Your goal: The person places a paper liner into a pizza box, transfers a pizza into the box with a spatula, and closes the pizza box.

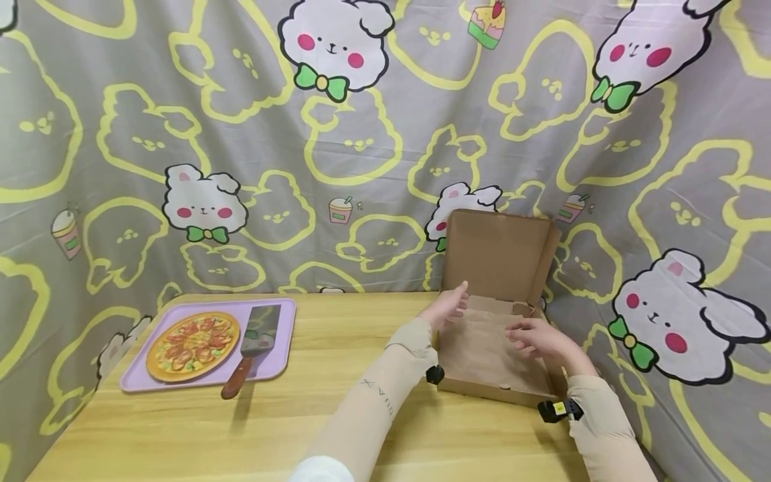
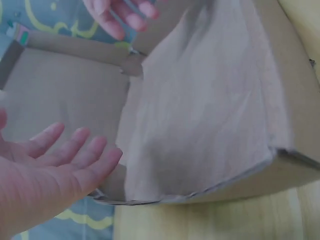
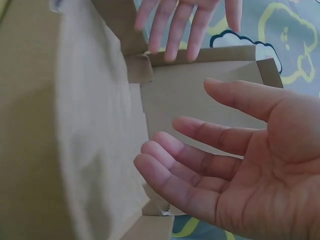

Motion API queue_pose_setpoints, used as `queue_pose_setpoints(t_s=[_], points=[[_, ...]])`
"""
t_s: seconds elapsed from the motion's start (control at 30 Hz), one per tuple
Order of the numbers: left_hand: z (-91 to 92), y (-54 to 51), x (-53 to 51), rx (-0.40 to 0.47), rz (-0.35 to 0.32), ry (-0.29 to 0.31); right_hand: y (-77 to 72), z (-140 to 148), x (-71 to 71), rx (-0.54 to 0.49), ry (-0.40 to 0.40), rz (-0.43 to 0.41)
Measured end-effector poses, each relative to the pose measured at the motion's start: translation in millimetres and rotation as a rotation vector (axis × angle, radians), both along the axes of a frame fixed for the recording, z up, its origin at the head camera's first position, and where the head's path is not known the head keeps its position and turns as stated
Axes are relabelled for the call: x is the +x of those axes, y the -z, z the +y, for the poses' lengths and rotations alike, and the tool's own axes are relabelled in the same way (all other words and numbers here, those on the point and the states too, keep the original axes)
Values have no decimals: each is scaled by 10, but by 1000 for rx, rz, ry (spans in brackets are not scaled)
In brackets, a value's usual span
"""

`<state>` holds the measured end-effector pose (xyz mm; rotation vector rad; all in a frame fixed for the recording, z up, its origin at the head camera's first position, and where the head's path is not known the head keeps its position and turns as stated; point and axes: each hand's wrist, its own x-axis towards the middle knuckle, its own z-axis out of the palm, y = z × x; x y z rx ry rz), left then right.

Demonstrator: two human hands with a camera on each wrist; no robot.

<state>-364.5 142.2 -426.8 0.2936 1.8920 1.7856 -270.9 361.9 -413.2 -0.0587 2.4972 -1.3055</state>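
A brown cardboard pizza box [image 1: 494,355] stands on the right of the table with its lid [image 1: 496,258] raised against the curtain. Nothing lies on the box's bare bottom. Over the box's left side hovers my left hand [image 1: 447,306], palm inward, fingers [image 2: 85,152] spread and holding nothing. My right hand [image 1: 542,340] is over the box's right side, its fingers [image 3: 200,165] apart and loosely bent, likewise with nothing in them. In the right wrist view both palms show in front of the lid.
On the left, a lilac tray [image 1: 283,361] bears a pizza [image 1: 193,345] and a pizza server [image 1: 260,331] whose wooden handle juts past the tray's front edge. A patterned curtain [image 1: 361,134] hangs behind the wooden table [image 1: 337,355] and along its sides.
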Motion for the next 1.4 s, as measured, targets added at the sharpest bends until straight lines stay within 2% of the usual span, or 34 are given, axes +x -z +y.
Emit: queue_pose_setpoints(t_s=[0.13,0.33,0.43,0.53,0.63,0.77,0.97,1.17,1.3,1.4], points=[[80,110,-59,31,-41,7,109,-56,42,-22,-18,-27],[198,270,-73,27,-101,-20,274,-117,94,-94,-66,-83],[220,307,-64,23,-152,-14,330,-144,107,-121,-74,-113],[211,326,-67,18,-164,-17,372,-163,113,-156,-82,-154],[192,320,-89,9,-144,-45,375,-149,138,-170,-89,-174],[146,284,-113,-6,-115,-65,346,-68,207,-101,-56,-131],[76,253,-126,0,-122,-35,358,37,256,-6,38,-97],[22,258,-130,22,-130,2,368,2,287,8,93,-94],[-16,191,-83,55,-142,8,364,-13,283,-20,103,-92],[-40,113,-58,84,-160,9,339,-5,275,2,111,-64]])
